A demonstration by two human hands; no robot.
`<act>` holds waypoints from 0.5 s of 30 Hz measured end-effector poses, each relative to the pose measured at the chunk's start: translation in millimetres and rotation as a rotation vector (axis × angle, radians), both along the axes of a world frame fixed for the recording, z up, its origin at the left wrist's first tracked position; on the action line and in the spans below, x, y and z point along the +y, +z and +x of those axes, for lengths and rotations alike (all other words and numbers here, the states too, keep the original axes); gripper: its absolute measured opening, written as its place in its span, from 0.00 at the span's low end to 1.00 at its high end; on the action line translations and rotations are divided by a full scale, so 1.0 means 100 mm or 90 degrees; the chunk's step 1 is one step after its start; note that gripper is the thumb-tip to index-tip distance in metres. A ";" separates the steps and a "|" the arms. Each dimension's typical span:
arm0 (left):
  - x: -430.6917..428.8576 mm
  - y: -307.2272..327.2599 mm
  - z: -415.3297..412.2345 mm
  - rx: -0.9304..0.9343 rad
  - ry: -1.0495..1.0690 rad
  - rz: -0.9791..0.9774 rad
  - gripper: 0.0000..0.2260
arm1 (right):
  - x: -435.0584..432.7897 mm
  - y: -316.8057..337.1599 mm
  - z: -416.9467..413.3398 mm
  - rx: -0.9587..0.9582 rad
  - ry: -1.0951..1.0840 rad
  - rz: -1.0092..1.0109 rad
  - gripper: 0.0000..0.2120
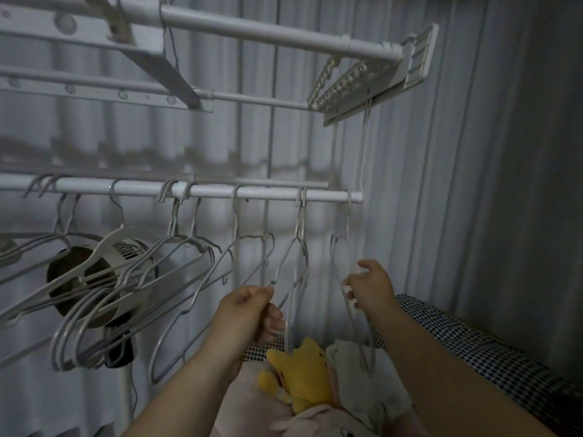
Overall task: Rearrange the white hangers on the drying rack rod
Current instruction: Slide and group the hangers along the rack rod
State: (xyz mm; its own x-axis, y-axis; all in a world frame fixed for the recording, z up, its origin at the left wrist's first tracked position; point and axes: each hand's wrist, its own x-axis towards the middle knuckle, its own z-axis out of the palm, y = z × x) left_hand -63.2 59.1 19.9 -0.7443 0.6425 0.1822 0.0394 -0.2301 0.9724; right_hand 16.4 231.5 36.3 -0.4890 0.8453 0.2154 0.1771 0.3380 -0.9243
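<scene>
A white rod (268, 193) of the drying rack runs across the middle, with several white hangers hooked on it. My left hand (249, 310) grips the lower wire of a pair of hangers (299, 244) hooked near the rod's right part. My right hand (369, 285) holds the last hanger (344, 244), which hangs at the rod's right end. More hangers (132, 279) crowd the left half, tilted and overlapping. One long hanger (364, 146) dangles from the upper rack arm down to the rod's tip.
Upper rack bars (252, 26) and a clip panel (353, 80) hang overhead. A fan (104, 272) stands behind the left hangers. Curtains (473, 152) cover the back and right. Below lie a yellow plush toy (303, 373), pale cloth and a checkered surface (473, 345).
</scene>
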 end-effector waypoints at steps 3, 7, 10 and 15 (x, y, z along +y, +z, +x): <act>-0.02 0.05 0.06 0.050 -0.029 -0.014 0.11 | -0.06 0.07 0.02 -0.115 -0.155 0.387 0.21; -0.03 0.09 0.13 0.041 -0.078 -0.009 0.10 | -0.44 0.28 -0.13 0.031 0.017 0.350 0.19; -0.04 0.11 0.17 0.033 -0.097 -0.017 0.09 | -0.54 0.34 -0.28 -0.106 0.138 0.112 0.28; -0.06 0.06 0.08 0.083 0.011 -0.041 0.08 | -0.53 0.31 -0.28 -0.144 0.195 -0.056 0.20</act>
